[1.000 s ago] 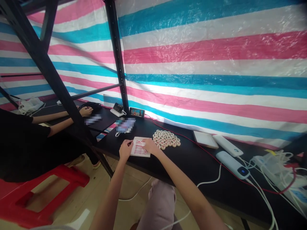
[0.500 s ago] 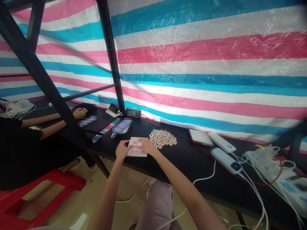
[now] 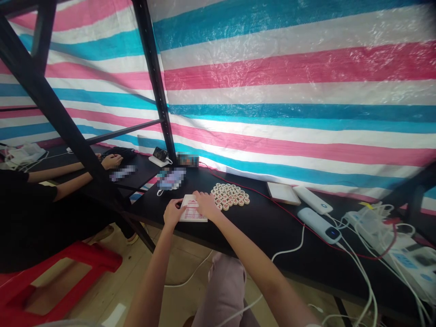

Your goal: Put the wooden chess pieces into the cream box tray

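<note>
Near the table's front edge lies a flat white box (image 3: 192, 214) with a red grid printed on its top, like a Chinese chess board. My left hand (image 3: 173, 212) grips its left side, thumb on top and fingers round the edge. Across its upper right part my right hand (image 3: 205, 204) is closed on it; some of those fingertips are hidden. Just right of that hand, round Chinese chess pieces (image 3: 233, 196) with red and dark characters lie close together in one layer.
A shallow open tray (image 3: 283, 194) stands at the back, beside white power banks (image 3: 313, 200) and cables. A red cable (image 3: 250, 185) crosses behind the pieces. At left are a black metal post (image 3: 155, 77), a co-worker's hands (image 3: 111, 161) and a red stool (image 3: 85, 256).
My right hand has shifted slightly on the box, its fingers now farther over the upper right edge. The left hand keeps its hold. The view has moved a little.
</note>
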`<control>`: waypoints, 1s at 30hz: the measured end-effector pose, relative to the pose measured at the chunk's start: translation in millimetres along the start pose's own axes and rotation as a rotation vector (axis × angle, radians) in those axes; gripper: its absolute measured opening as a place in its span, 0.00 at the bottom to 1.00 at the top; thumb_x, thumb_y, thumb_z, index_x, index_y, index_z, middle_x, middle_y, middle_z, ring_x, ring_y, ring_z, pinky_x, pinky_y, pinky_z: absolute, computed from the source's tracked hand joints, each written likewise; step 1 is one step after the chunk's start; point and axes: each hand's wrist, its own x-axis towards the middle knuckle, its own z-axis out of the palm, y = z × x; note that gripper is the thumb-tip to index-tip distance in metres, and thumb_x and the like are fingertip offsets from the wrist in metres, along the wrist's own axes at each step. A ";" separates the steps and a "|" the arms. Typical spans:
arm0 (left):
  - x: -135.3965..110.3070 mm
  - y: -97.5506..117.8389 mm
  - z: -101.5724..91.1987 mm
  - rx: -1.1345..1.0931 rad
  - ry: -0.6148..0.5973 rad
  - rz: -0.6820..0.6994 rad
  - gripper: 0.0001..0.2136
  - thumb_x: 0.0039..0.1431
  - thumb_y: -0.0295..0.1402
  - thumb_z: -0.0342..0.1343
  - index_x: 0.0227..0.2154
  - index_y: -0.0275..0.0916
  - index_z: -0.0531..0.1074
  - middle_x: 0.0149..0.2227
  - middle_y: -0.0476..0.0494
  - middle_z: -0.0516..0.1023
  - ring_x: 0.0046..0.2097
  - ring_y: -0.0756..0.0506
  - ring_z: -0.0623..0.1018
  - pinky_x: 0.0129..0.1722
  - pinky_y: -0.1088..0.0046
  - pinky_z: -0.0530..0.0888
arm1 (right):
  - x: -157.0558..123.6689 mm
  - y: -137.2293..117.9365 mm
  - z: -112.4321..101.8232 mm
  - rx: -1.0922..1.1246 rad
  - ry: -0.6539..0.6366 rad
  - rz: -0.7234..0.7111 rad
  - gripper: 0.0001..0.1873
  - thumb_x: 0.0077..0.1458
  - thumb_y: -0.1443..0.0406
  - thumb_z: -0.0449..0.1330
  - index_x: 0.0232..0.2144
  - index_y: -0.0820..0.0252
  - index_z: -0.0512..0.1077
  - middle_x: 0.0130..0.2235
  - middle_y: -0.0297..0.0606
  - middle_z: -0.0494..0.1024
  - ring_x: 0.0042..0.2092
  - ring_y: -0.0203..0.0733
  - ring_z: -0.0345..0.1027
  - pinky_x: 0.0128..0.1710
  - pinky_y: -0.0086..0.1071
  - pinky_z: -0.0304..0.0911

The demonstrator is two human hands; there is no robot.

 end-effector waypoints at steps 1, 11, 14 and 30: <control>0.1 0.0 0.1 -0.001 0.000 0.003 0.14 0.49 0.35 0.55 0.41 0.43 0.72 0.40 0.48 0.72 0.36 0.50 0.72 0.32 0.76 0.66 | -1.1 0.2 -0.5 -0.016 0.036 -0.001 0.24 0.48 0.67 0.59 0.48 0.59 0.60 0.46 0.46 0.68 0.47 0.47 0.60 0.44 0.38 0.54; -2.5 1.3 -0.3 -0.009 0.020 0.012 0.14 0.50 0.34 0.54 0.41 0.42 0.72 0.41 0.47 0.72 0.36 0.50 0.72 0.33 0.76 0.66 | -10.6 -1.8 3.3 -0.062 0.018 -0.042 0.09 0.51 0.68 0.54 0.32 0.61 0.74 0.44 0.46 0.67 0.47 0.48 0.53 0.45 0.43 0.48; -3.4 1.4 -0.6 -0.011 0.022 0.007 0.14 0.50 0.34 0.54 0.41 0.43 0.72 0.41 0.48 0.73 0.36 0.50 0.72 0.33 0.76 0.66 | -15.1 -2.0 6.6 -0.059 0.055 -0.039 0.10 0.52 0.69 0.53 0.33 0.60 0.74 0.44 0.45 0.67 0.47 0.47 0.54 0.45 0.41 0.49; -5.0 2.8 -1.3 -0.013 0.034 -0.003 0.14 0.49 0.33 0.53 0.41 0.43 0.73 0.39 0.48 0.73 0.36 0.49 0.72 0.33 0.76 0.66 | -21.2 6.3 18.1 -0.022 0.081 0.032 0.16 0.50 0.59 0.56 0.40 0.60 0.72 0.45 0.46 0.64 0.48 0.49 0.52 0.45 0.42 0.49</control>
